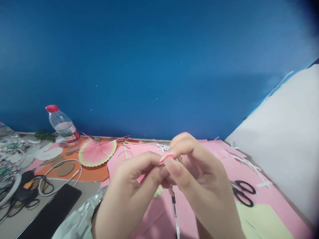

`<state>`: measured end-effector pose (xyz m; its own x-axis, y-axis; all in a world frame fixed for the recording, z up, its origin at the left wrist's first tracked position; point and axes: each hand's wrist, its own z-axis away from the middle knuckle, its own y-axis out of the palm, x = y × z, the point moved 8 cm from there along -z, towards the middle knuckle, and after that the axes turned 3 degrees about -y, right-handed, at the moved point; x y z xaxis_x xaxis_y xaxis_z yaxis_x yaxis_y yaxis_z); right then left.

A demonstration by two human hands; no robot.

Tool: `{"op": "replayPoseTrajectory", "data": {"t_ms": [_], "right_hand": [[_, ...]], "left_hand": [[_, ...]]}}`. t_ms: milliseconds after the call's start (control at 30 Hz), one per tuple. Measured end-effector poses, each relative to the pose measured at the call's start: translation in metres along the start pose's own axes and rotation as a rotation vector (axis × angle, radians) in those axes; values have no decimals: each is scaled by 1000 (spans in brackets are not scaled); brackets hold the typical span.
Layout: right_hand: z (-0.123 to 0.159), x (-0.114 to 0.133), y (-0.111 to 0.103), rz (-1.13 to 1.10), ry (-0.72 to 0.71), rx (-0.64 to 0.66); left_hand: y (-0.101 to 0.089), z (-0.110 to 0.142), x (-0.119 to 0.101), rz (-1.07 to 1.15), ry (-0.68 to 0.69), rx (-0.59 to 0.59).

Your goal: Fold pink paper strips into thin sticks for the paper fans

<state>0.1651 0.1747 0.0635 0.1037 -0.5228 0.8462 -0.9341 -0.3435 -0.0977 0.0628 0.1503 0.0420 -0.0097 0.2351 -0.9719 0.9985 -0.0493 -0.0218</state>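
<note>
The left hand (124, 189) and right hand (211, 176) pinch the pink piece (167, 157) between thumbs and fingers. Light pressure near its edges should limit creasing.

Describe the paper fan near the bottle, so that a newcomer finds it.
Before the blue wall is a red-capped bottle. Between it and the left hand, over an orange sheet, is the paper fan. Unlike the flat brown disc nearby, it is pleated, pink and yellow-edged.
</note>
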Motion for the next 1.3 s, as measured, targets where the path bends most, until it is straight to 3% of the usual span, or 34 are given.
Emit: {"op": "replayPoseTrajectory", "data": {"t_ms": [267,500,700,933,1100,1300], "right_hand": [[1,-3,0,-107,65,21],[-1,0,2,-102,40,-52],[0,-5,10,-256,65,-57],[4,-1,4,-3,-40,-121],[1,-5,6,-84,8,-114],[2,2,1,-65,-55,-163]], "left_hand": [[7,3,-7,12,19,46],[10,2,-10,-85,50,70],[9,5,-13,-122,105,56],[3,6,-13,-256,111,17],[7,3,-9,-214,82,44],[12,2,-2,-176,-16,100]]}}
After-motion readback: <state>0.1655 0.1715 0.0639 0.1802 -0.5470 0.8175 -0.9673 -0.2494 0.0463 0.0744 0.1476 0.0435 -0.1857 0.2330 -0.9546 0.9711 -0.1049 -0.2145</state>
